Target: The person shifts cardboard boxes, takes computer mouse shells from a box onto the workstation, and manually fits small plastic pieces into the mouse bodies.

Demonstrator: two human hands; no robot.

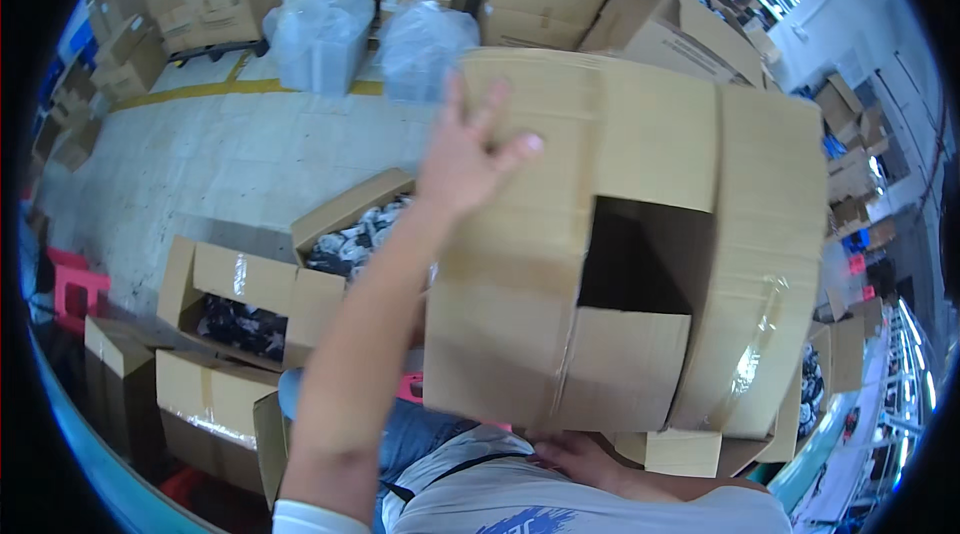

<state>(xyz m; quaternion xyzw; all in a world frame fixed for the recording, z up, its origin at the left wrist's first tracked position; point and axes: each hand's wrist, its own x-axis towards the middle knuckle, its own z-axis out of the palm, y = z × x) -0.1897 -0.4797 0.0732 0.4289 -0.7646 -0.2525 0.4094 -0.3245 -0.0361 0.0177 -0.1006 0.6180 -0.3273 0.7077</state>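
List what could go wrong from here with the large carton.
The left hand lies open and spread against the large carton, so its hold might slip.
Anything inside could spill through the uncovered opening if the carton tips; the interior is too dark to show contents.
The open box of dark items nearby might get bumped.

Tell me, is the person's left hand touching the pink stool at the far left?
Apart. The head view shows the left hand at the big cardboard box, with pale floor visible between it and the pink stool.
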